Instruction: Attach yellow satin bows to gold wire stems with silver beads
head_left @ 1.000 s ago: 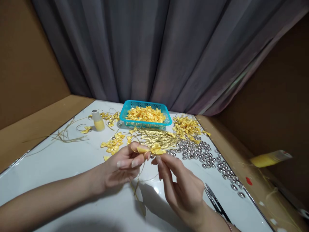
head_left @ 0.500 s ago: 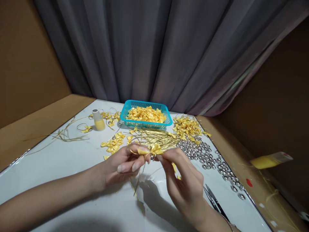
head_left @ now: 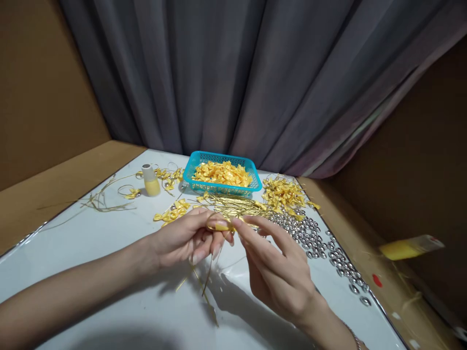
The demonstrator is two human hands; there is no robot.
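A small yellow ribbon bow (head_left: 222, 226) is held between my two hands above the white table. My left hand (head_left: 193, 238) pinches its left side, with a thin gold cord loop by the fingertips. Loose cord ends (head_left: 207, 277) hang below that hand. On the bow's right side, the fingertips of my right hand (head_left: 279, 272) are pressed together and cover much of it. The silver bell-like bead at its middle is now hidden by fingers. Just behind the hands lies a bundle of gold cords (head_left: 233, 204).
A blue basket (head_left: 251, 189) of yellow bows stands at the back. Corded bows (head_left: 282, 192) are heaped right of it, above scattered silver beads (head_left: 314, 238). To the left are a yellow bottle (head_left: 151, 182), loose bows (head_left: 173, 210) and gold cords (head_left: 109, 201).
My right hand has turned and its fingers now cover the bow's middle and right side. The bow has tilted, hiding the silver bead. The dark pointed tool is now out of sight behind my right hand.
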